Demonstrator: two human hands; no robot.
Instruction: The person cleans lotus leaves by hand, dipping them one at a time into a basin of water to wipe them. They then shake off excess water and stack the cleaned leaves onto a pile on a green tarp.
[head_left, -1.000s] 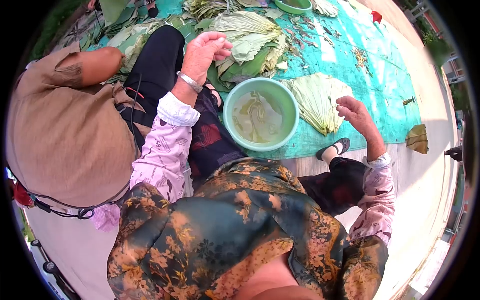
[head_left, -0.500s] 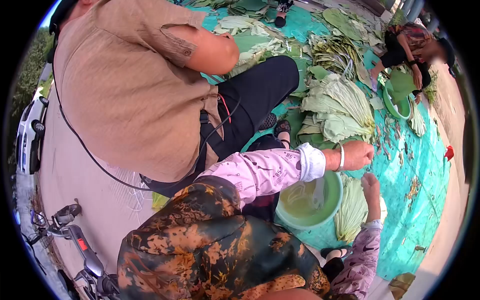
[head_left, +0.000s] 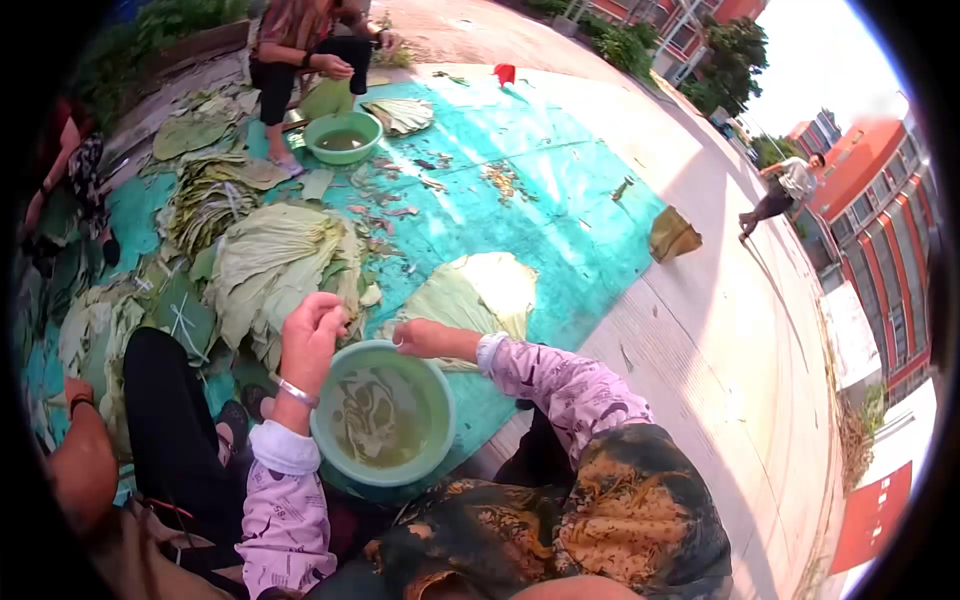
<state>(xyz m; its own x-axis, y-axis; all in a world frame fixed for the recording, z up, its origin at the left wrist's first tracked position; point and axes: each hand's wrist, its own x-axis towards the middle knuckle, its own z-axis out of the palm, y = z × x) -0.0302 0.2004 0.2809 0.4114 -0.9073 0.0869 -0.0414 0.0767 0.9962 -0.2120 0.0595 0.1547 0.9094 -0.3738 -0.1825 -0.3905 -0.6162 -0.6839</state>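
Lower middle of the frame: round, smooth green basin [head_left: 437, 438] with murky water [head_left: 395, 445] in it.
Ribbed, pale leaf bundle [head_left: 475, 300] fans out just above, crinkly leaf pile [head_left: 275, 255] sits upper left, both on a creased teal tarp [head_left: 560, 220]. Left hand [head_left: 310, 340] half-curled, right hand [head_left: 425, 339] bent inward, both by the basin; can't tell if either's gripping anything.

I watch remotely through one wide, round view from the person's head, facing forward and down, the scene leaning. Left hand [head_left: 311, 335], right hand [head_left: 428, 339] and basin [head_left: 437, 415] show close below; the green sheet [head_left: 545, 220] spreads beyond, buildings [head_left: 880, 240] far off.
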